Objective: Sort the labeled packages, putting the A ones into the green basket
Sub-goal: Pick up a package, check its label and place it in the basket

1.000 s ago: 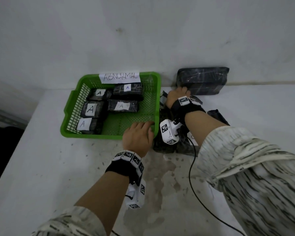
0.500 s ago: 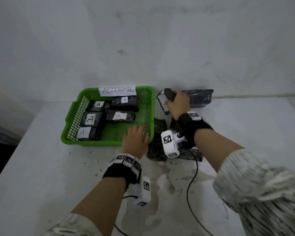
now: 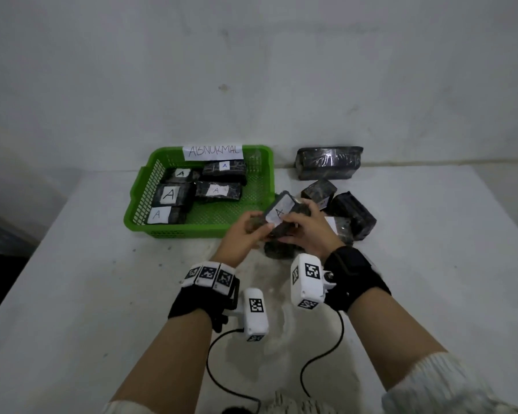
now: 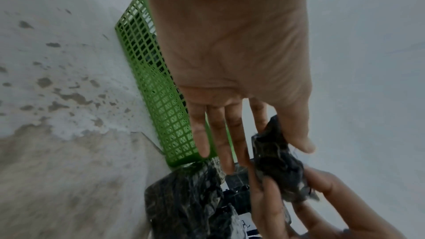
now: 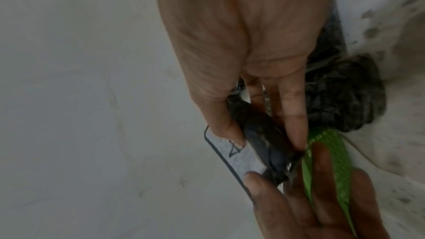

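The package [image 3: 277, 216], a black-wrapped block with a white label reading A, is being held in the air just off the near right corner of the green basket [image 3: 174, 231], above the pile of loose packages [image 3: 350, 213]. The right hand [image 3: 308, 231] is pinching it, thumb on the label and fingers curled behind. The left hand [image 3: 245, 231] is taking hold of its other end between thumb and fingers, so both hands are sharing the load.

Inside the basket, five packages marked A [image 3: 169, 194] are lying toward the left and far side, under a paper sign [image 3: 213, 151] on the far rim. A larger black bundle [image 3: 328, 162] is sitting against the wall, well apart from the basket.

The wrapping looks crinkled and loose, so the likely trouble is a slip during the handover: if one hand lets go before the other is gripping firmly, the package may be dropping onto the pile below and mixing with unsorted ones. A low carry could also be catching the basket's near rim and nudging the basket across the table [image 3: 72, 294].
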A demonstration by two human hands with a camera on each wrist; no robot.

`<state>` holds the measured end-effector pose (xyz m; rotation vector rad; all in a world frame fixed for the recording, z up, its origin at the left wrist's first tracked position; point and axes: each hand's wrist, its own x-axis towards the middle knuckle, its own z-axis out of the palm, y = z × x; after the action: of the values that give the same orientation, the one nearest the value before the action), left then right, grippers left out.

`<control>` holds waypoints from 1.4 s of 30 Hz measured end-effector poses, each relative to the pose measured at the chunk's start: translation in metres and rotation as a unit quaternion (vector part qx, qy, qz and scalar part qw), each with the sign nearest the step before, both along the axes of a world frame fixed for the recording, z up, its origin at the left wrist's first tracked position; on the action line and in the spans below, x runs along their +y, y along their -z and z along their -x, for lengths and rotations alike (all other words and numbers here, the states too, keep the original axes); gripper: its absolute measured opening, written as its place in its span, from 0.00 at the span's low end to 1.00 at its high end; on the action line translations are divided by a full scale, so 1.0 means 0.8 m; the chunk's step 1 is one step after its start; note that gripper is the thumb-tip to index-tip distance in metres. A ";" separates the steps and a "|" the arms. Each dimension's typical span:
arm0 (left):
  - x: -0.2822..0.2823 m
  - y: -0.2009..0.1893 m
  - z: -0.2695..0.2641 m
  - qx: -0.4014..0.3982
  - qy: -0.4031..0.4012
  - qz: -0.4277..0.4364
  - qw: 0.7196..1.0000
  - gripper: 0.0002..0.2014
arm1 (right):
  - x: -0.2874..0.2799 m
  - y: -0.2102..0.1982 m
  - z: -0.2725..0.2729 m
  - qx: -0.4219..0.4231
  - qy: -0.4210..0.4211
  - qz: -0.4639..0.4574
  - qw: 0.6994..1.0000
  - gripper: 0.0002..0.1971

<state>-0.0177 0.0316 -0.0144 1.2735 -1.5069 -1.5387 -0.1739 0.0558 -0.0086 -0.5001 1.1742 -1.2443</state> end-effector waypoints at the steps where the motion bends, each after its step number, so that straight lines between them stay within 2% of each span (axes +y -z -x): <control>1: 0.001 0.000 -0.004 0.008 0.002 -0.012 1.000 0.11 | 0.005 0.001 -0.007 -0.008 0.004 -0.008 1.000 0.17; 3: 0.004 -0.001 -0.012 0.039 -0.018 -0.035 0.998 0.10 | 0.015 0.001 -0.020 -0.007 0.006 -0.012 1.000 0.15; 6: 0.006 -0.002 -0.026 0.099 -0.059 -0.057 0.992 0.05 | 0.024 0.004 -0.036 0.049 0.011 -0.016 0.999 0.14; 8: 0.007 -0.002 -0.035 0.116 -0.056 -0.059 0.990 0.06 | 0.030 0.006 -0.045 0.080 0.012 -0.020 0.997 0.17; 10: 0.008 -0.001 -0.041 0.115 -0.041 -0.055 0.991 0.04 | 0.037 0.009 -0.053 0.100 -0.004 -0.016 0.995 0.23; 13: 0.012 0.002 -0.047 0.095 -0.022 -0.036 0.995 0.03 | 0.051 0.010 -0.065 0.123 -0.032 0.005 0.992 0.19; 18: 0.012 0.002 -0.054 0.046 0.008 -0.032 0.998 0.02 | 0.054 0.017 -0.079 0.175 0.011 0.013 0.984 0.25; 21: 0.002 -0.011 -0.053 0.041 0.028 -0.042 0.998 0.04 | 0.043 0.009 -0.081 0.186 0.029 0.025 0.982 0.23; 25: -0.012 -0.028 -0.047 0.075 0.026 -0.036 0.996 0.07 | 0.028 -0.007 -0.074 0.204 0.038 0.045 0.977 0.20; 28: -0.019 -0.032 -0.044 0.092 -0.002 -0.018 0.996 0.06 | 0.022 -0.017 -0.072 0.191 0.014 0.041 0.981 0.19; 32: -0.021 -0.034 -0.040 0.107 -0.031 -0.022 0.994 0.06 | 0.015 -0.030 -0.068 0.174 -0.030 0.036 0.984 0.14; 36: -0.011 -0.032 -0.034 0.115 -0.055 -0.033 0.991 0.15 | 0.011 -0.034 -0.068 0.180 -0.011 0.048 0.982 0.06; 39: -0.008 -0.030 -0.035 0.115 -0.083 -0.019 0.990 0.15 | 0.013 -0.036 -0.071 0.203 -0.027 0.040 0.978 0.10; 42: -0.007 -0.030 -0.039 0.108 -0.080 -0.015 0.991 0.13 | 0.014 -0.038 -0.073 0.186 -0.012 0.037 0.982 0.14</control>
<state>0.0135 0.0257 0.0098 1.1713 -1.2207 -1.5440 -0.1154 0.0669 0.0217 -0.8267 1.4310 -1.2083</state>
